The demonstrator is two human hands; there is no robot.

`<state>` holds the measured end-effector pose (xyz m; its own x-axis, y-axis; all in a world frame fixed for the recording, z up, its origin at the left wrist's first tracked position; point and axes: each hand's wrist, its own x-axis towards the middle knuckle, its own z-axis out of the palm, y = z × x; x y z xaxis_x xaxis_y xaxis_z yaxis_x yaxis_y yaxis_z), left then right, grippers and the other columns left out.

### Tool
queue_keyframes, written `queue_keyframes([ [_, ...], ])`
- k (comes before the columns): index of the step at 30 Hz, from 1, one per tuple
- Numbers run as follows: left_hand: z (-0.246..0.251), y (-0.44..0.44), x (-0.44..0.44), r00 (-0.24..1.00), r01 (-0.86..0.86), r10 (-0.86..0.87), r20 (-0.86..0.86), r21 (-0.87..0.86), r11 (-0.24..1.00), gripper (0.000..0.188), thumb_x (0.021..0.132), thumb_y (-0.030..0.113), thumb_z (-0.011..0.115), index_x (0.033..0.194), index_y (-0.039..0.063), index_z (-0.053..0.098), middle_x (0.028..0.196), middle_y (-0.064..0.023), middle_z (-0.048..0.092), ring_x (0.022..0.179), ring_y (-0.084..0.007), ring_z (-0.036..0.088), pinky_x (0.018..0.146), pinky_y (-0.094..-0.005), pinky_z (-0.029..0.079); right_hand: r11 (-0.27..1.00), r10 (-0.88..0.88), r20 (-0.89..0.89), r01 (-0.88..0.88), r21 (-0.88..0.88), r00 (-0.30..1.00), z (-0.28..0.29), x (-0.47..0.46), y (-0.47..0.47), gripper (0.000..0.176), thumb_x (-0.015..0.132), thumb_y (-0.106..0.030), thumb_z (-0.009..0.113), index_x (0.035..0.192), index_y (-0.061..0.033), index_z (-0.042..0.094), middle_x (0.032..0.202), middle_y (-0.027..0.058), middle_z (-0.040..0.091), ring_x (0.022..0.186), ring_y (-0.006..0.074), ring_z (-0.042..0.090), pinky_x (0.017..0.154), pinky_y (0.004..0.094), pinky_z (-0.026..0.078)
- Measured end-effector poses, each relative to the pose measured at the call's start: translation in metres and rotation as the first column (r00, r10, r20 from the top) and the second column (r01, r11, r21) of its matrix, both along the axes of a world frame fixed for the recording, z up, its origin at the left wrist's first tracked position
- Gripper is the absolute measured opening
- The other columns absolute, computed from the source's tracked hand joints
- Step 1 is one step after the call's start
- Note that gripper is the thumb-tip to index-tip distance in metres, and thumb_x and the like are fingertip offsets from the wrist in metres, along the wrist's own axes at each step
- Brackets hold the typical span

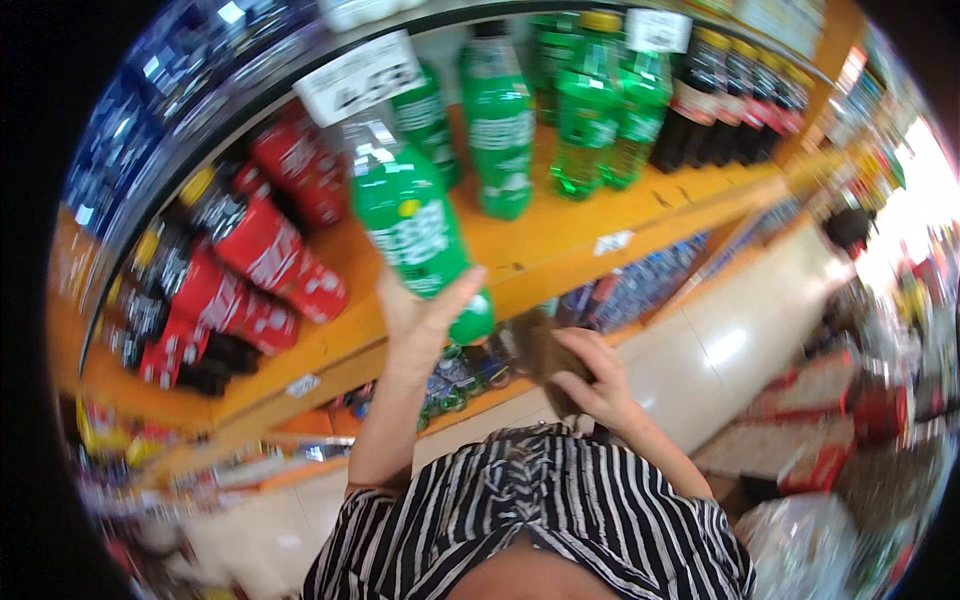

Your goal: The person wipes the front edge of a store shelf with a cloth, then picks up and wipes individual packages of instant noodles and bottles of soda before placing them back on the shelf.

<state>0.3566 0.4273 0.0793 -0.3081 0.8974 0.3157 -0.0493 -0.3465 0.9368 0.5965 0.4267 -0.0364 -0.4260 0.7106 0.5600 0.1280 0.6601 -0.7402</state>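
My left hand (416, 315) grips the lower part of a large plastic soda bottle with a green label (409, 210). The bottle leans, with its top tilted up and left, at the front of a wooden shelf (517, 255). A price card (360, 79) hides the bottle's cap. To the right and lower, my right hand (604, 382) holds a brown cloth (544, 352), blurred by motion. Just behind the held bottle stands another green soda bottle (499, 127) on the shelf, with more green ones around it.
Bottles of cola with red labels (262, 255) line the shelf at left; smaller dark bottles (697, 97) stand at right. Packed bottles (645, 277) fill a lower shelf. Cardboard boxes (795, 442) and a clear plastic bag (799, 540) sit on the tiled floor (697, 352) at right.
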Motion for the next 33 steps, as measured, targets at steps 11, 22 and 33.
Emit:
queue_keyframes([
  [11,-0.051,-0.003,0.157,1.000,-0.005,0.004,-0.007,-0.085,0.996,0.055,0.076,0.007,0.084,0.123,0.002,0.057,0.106,-0.0049,0.069,0.095,-0.0145,0.067,0.086,-0.0318,0.054,0.863,0.125,-0.082,-0.068,0.501,0.989,0.102,0.118,0.107,0.057,0.083,-0.009,0.068,0.138,-0.0056,0.054,0.139,0.0196,0.051,0.121,0.0328,0.054,0.103,0.0444,0.043],
  [22,-0.050,-0.003,0.161,0.936,0.349,-0.348,0.063,-0.319,0.881,0.075,0.069,0.018,0.088,0.133,0.003,0.052,0.108,-0.0067,0.069,0.100,-0.0170,0.067,0.090,-0.0341,0.055,0.982,-0.046,-0.458,0.124,0.142,0.888,0.074,0.065,0.105,0.050,0.090,-0.011,0.065,0.137,-0.0021,0.053,0.133,0.0160,0.055,0.119,0.0327,0.055,0.105,0.0428,0.043],
  [33,-0.054,-0.006,0.142,0.931,0.355,-0.309,0.192,-0.286,0.890,0.071,0.065,0.021,0.086,0.125,-0.001,0.056,0.101,-0.0124,0.067,0.087,-0.0226,0.069,0.078,-0.0378,0.059,0.527,-0.272,-0.753,-0.562,-0.637,0.599,0.084,0.090,0.122,0.045,0.107,-0.019,0.050,0.148,-0.0027,0.042,0.143,0.0097,0.056,0.128,0.0227,0.057,0.108,0.0406,0.049],
])
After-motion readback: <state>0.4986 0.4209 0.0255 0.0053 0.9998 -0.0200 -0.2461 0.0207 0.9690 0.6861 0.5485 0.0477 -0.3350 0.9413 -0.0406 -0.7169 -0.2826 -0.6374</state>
